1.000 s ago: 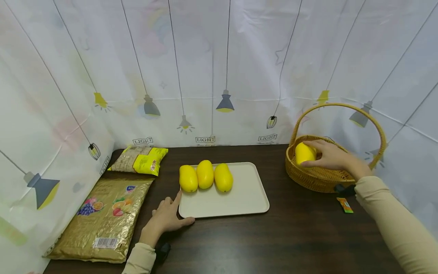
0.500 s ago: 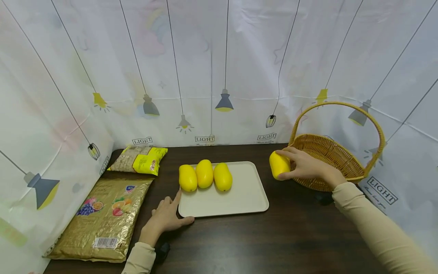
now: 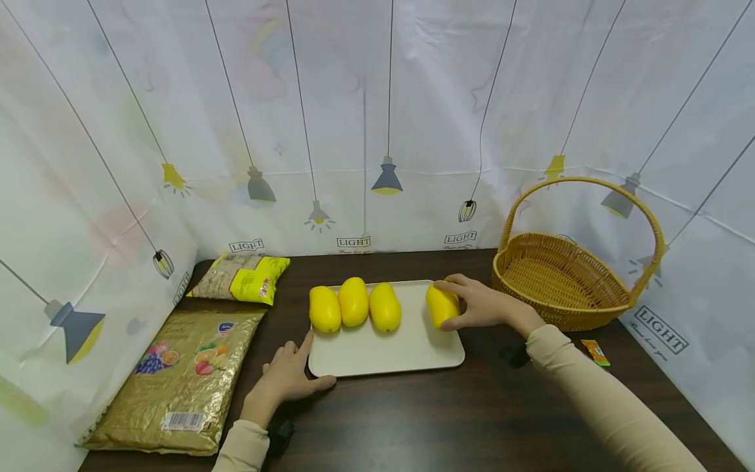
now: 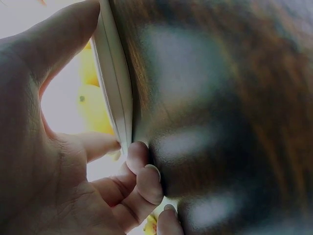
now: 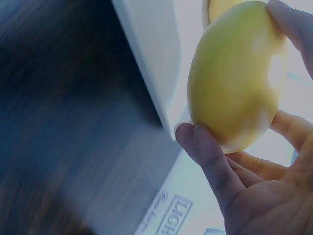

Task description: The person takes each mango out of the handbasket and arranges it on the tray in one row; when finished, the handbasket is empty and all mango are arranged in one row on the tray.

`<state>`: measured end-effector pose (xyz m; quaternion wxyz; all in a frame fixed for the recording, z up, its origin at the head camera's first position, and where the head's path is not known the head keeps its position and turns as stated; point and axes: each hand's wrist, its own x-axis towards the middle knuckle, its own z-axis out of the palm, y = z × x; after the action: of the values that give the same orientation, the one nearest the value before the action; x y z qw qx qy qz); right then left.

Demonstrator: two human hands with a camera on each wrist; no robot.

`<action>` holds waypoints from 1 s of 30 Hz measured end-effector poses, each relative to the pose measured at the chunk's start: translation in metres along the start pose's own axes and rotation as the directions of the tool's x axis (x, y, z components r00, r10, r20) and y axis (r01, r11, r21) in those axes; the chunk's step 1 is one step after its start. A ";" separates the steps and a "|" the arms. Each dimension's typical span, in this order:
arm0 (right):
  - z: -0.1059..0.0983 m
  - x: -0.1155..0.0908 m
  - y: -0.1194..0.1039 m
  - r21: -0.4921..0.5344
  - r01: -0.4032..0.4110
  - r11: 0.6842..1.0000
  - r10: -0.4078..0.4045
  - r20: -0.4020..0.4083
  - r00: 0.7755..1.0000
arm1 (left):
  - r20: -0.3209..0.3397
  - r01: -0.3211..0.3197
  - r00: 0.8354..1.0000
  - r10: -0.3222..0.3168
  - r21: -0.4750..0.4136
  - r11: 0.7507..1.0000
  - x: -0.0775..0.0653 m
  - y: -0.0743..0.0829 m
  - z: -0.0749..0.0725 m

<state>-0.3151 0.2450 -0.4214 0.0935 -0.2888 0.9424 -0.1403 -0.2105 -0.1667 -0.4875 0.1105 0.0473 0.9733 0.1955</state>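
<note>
My right hand (image 3: 479,303) holds a smooth yellow mango (image 3: 441,307) between thumb and fingers over the right end of the white tray (image 3: 377,354). In the right wrist view, the fingertips press round the sides of this mango (image 5: 234,78). Three more yellow mangoes lie side by side on the tray's left part: a left one (image 3: 325,309), a middle one (image 3: 353,302) and a right one (image 3: 385,307). At the tray's near left corner, my left hand (image 3: 289,372) rests with thumb and forefinger spread, tips touching the tray's edge (image 4: 115,83).
A wicker basket (image 3: 560,314) with a tall handle stands at the right. A small orange-green packet (image 3: 596,353) lies before it. On the left are a large gold bag (image 3: 183,380) and a yellow bag (image 3: 250,282). A printed curtain (image 3: 413,118) closes off the back.
My right hand has lifted the mango out of the basket and carried it left over the tray. The left hand has stayed at the tray's corner.
</note>
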 end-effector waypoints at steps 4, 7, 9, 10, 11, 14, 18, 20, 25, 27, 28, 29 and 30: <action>0.009 0.011 -0.006 0.013 -0.011 1.000 0.010 0.018 1.000 | 0.000 -0.002 1.000 0.002 0.002 1.000 0.000 0.000 0.000; 0.014 0.019 -0.008 0.024 -0.032 0.999 0.031 0.029 0.999 | -0.001 -0.005 1.000 0.005 0.003 1.000 0.000 0.000 0.000; 0.017 0.025 -0.010 0.032 -0.044 0.999 0.043 0.034 0.999 | -0.002 -0.006 1.000 0.006 0.004 1.000 0.001 0.000 0.000; 0.018 0.027 -0.010 0.031 -0.050 0.998 0.049 0.036 0.998 | -0.003 -0.006 1.000 0.006 0.004 1.000 0.001 0.000 0.000; 0.019 0.030 -0.011 0.035 -0.053 0.998 0.051 0.037 0.998 | -0.002 -0.006 1.000 0.006 0.006 1.000 0.001 0.000 0.000; 0.023 0.036 -0.013 0.037 -0.059 0.998 0.057 0.044 0.997 | 0.002 -0.004 1.000 0.004 0.009 1.000 0.001 0.000 0.000; 0.028 0.043 -0.015 0.032 -0.058 0.998 0.056 0.063 0.996 | 0.005 -0.002 1.000 0.002 0.014 1.000 0.001 0.000 0.000; 0.030 0.045 -0.016 0.033 -0.063 0.998 0.060 0.069 0.996 | 0.005 -0.003 1.000 0.003 0.016 1.000 0.002 0.000 0.000; 0.032 0.048 -0.018 0.051 -0.070 0.996 0.067 0.071 0.995 | 0.006 0.001 1.000 -0.001 0.018 1.000 0.002 -0.001 0.001; 0.033 0.048 -0.019 0.061 -0.071 0.996 0.067 0.073 0.995 | 0.005 0.002 1.000 -0.002 0.019 1.000 0.002 -0.002 0.002; 0.034 0.048 -0.019 0.063 -0.068 0.996 0.064 0.072 0.995 | 0.004 0.002 1.000 -0.002 0.019 1.000 0.003 -0.002 0.002; 0.034 0.048 -0.020 0.070 -0.070 0.995 0.065 0.072 0.995 | 0.004 0.002 1.000 -0.002 0.018 1.000 0.003 -0.002 0.002; 0.034 0.048 -0.021 0.073 -0.073 0.995 0.067 0.073 0.995 | 0.003 0.003 1.000 -0.003 0.017 1.000 0.003 -0.003 0.003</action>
<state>-0.3346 0.1941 -0.4514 0.1423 -0.2565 0.9421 -0.1625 -0.2126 -0.1677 -0.4912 0.1120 0.0472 0.9748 0.1868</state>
